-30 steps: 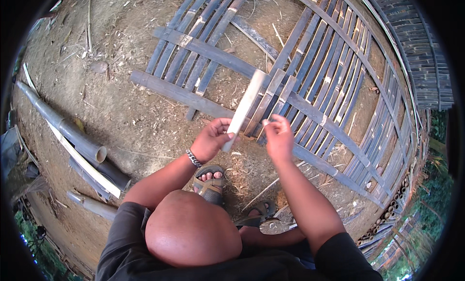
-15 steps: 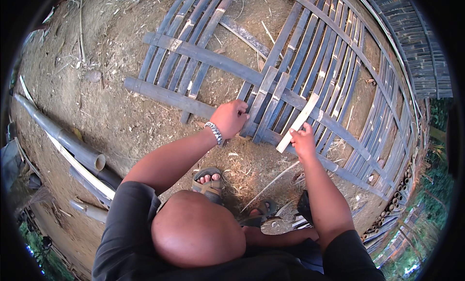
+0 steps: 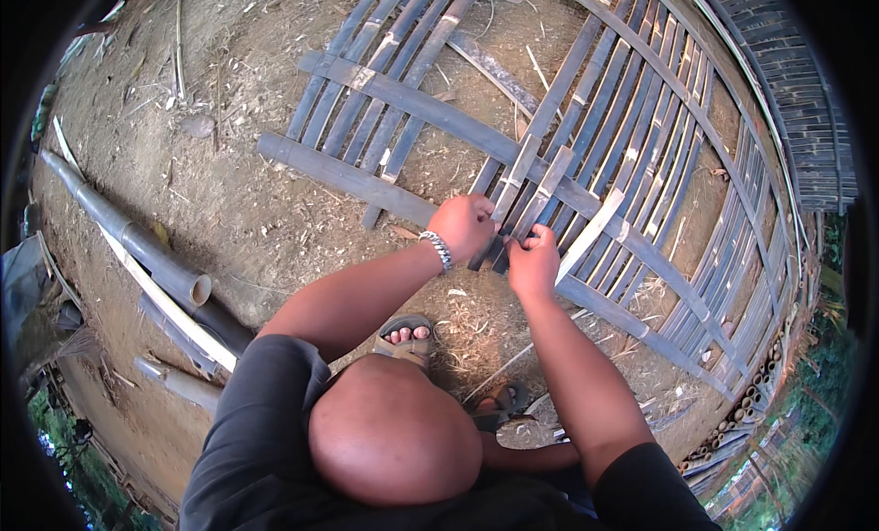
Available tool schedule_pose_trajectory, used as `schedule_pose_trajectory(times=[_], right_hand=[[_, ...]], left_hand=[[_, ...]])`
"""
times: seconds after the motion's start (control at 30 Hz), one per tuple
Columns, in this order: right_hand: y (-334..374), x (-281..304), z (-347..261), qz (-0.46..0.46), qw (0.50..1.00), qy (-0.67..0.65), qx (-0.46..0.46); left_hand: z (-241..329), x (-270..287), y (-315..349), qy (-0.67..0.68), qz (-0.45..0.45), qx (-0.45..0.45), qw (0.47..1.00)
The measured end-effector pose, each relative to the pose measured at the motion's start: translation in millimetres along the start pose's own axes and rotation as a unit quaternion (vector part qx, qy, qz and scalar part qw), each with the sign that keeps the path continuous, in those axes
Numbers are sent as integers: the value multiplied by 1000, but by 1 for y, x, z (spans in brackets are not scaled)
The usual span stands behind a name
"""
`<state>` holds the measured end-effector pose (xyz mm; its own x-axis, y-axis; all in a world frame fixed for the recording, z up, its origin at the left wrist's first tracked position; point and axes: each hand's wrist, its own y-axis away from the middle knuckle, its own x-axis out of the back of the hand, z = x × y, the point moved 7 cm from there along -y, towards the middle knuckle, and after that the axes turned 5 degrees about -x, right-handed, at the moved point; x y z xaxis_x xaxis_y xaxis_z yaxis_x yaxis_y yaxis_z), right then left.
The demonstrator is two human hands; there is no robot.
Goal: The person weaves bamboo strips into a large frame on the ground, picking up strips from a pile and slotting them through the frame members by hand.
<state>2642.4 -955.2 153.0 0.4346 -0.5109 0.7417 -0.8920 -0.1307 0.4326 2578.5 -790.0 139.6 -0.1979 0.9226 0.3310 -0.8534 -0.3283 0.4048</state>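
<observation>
A lattice panel of dark split bamboo (image 3: 430,113) lies on the ground ahead of me, its long slats crossed by wider strips. Two short bamboo slats (image 3: 519,169) lie across the cross strips near its middle. My left hand (image 3: 463,227) is closed at the lower end of the left short slat, a beaded bracelet on its wrist. Close beside it, my right hand (image 3: 534,264) has its fingers bent and pinched at the lower end of the other short slat; its fingertips are partly hidden. A pale bamboo strip (image 3: 591,227) rests across the lattice just right of that hand.
Dark bamboo poles (image 3: 137,238) and a long pale strip (image 3: 174,307) lie at left on the dirt ground (image 3: 238,101), which has scattered shavings. Stacked bamboo ends (image 3: 753,392) line the right. My sandalled foot (image 3: 406,337) is below my hands. Another slatted panel (image 3: 810,92) stands far right.
My right hand has let go of the pale strip and moved left to the short slats, beside my left hand. The strip stays lying on the lattice. The whole view has shifted slightly.
</observation>
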Motion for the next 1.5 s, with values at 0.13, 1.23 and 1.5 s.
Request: schedule_pose_trajectory(times=[0.13, 1.23, 1.5], right_hand=[[-3, -14, 14, -51, 995, -87, -23], [142, -157, 16, -429, 847, -247, -195], [126, -161, -4, -329, 897, -217, -200]], left_hand=[[-27, 9, 41, 119, 19, -23, 993], [-153, 62, 156, 189, 144, 97, 967], [-116, 78, 120, 50, 176, 78, 980]])
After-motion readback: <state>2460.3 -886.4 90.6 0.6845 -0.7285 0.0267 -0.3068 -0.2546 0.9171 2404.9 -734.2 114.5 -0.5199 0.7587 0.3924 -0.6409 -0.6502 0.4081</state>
